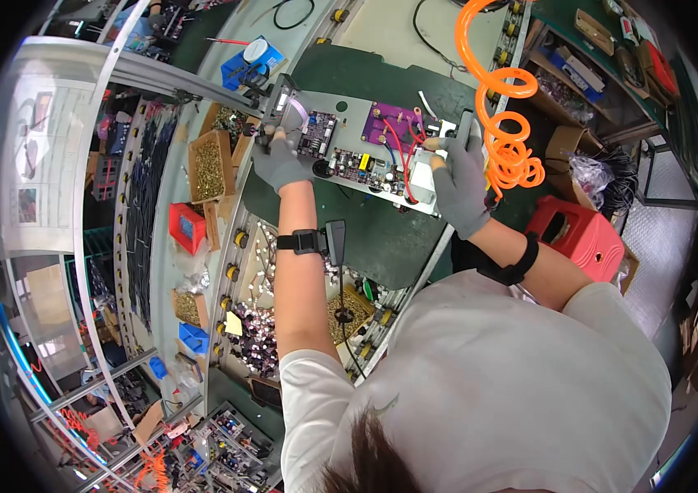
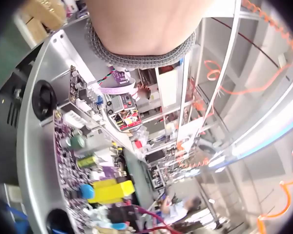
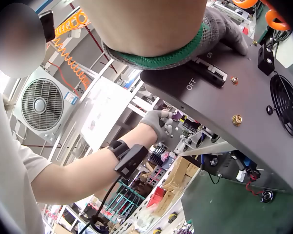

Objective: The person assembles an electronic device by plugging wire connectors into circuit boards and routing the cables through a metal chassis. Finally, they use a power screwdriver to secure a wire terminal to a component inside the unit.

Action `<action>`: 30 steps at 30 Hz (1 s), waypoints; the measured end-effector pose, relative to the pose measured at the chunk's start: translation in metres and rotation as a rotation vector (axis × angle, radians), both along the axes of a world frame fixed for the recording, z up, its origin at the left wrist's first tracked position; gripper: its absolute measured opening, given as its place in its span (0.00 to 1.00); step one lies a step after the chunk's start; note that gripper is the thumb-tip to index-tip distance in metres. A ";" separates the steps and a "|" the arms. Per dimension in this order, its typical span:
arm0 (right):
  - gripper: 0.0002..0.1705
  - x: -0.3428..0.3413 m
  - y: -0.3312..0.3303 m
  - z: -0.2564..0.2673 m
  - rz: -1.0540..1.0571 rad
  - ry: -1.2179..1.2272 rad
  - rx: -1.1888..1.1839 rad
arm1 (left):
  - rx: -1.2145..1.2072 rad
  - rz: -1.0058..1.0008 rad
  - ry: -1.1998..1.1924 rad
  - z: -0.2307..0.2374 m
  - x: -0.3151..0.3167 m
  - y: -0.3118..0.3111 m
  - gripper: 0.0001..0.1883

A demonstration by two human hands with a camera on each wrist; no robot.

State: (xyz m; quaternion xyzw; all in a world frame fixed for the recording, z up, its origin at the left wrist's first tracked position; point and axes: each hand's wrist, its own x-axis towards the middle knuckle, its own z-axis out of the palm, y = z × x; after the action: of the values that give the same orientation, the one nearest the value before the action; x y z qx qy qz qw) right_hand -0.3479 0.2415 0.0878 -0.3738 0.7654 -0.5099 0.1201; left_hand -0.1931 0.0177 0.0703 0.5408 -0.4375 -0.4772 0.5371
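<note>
An uncovered metal chassis (image 1: 355,115) with circuit boards inside sits over the dark green mat. My left hand (image 1: 283,167), in a grey glove with bare fingertips, grips its left end panel. At the opposite end, my gloved right hand (image 1: 462,187) holds the dark end panel (image 3: 205,109). That panel carries an ON/OFF switch (image 3: 212,74) and a round fan grille (image 3: 285,102). A purple board (image 1: 383,123) and red wires (image 1: 404,160) lie inside the chassis. The left wrist view shows a yellow-wrapped component (image 2: 110,191) close up; there the left fingers are hidden.
An orange coiled hose (image 1: 509,123) hangs just right of the right hand. Left of the mat (image 1: 365,238) stand a box of small brass-coloured parts (image 1: 210,167) and a red bin (image 1: 188,228). A red plastic stool (image 1: 579,238) is at the right. Loose connectors (image 1: 254,333) lie near the left forearm.
</note>
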 end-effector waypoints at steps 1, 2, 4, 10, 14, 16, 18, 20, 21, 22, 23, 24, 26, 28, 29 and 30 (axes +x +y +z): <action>0.12 0.000 0.000 -0.001 -0.011 0.034 0.011 | 0.021 0.063 0.028 0.003 0.001 0.005 0.06; 0.12 0.000 -0.001 -0.003 -0.022 0.069 0.023 | 0.040 0.113 0.070 0.002 -0.003 0.012 0.07; 0.12 0.000 -0.001 -0.004 -0.022 0.062 0.019 | 0.151 0.167 0.139 -0.016 0.004 0.015 0.05; 0.12 -0.003 -0.001 -0.009 0.021 0.084 -0.014 | 0.599 0.057 0.054 -0.072 0.062 0.010 0.10; 0.12 -0.008 -0.001 -0.015 0.064 0.089 -0.004 | 0.503 0.039 -0.167 -0.086 0.073 0.062 0.06; 0.12 -0.008 -0.002 -0.015 0.071 0.116 -0.014 | 0.318 -0.152 -0.185 -0.105 0.067 0.088 0.18; 0.13 -0.009 -0.004 -0.016 0.060 0.081 -0.012 | 0.101 -0.405 -0.428 -0.093 0.054 0.120 0.29; 0.13 -0.007 -0.005 -0.011 0.064 0.061 -0.007 | 0.083 -0.469 -0.397 -0.125 0.046 0.123 0.27; 0.13 -0.010 -0.005 -0.016 0.087 0.077 -0.001 | 0.216 -0.501 -0.212 -0.127 0.042 0.125 0.26; 0.13 -0.016 -0.006 -0.025 0.088 0.125 -0.010 | 0.221 -0.482 -0.191 -0.130 0.043 0.124 0.26; 0.13 -0.020 -0.006 -0.032 0.088 0.173 -0.020 | 0.353 -0.563 -0.061 -0.133 0.043 0.122 0.23; 0.14 -0.016 -0.006 -0.024 0.091 0.083 0.008 | 0.483 -0.645 0.074 -0.132 0.045 0.123 0.21; 0.14 -0.012 -0.007 -0.013 0.105 -0.030 0.032 | 0.530 -0.650 0.100 -0.132 0.054 0.130 0.19; 0.13 -0.016 -0.010 -0.023 0.106 -0.014 0.016 | 0.584 -0.662 0.121 -0.139 0.062 0.142 0.17; 0.13 -0.020 -0.007 -0.031 0.115 -0.005 0.032 | 0.477 -0.572 0.017 -0.147 0.065 0.150 0.17; 0.13 -0.013 -0.008 -0.020 0.101 -0.059 0.025 | 0.369 -0.481 -0.087 -0.145 0.068 0.157 0.17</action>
State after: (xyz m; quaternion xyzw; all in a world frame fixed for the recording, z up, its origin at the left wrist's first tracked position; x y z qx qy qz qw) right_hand -0.3612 0.2335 0.0680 -0.3950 0.7481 -0.5043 0.1730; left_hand -0.1248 0.1743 -0.0744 0.5301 -0.4815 -0.6383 0.2824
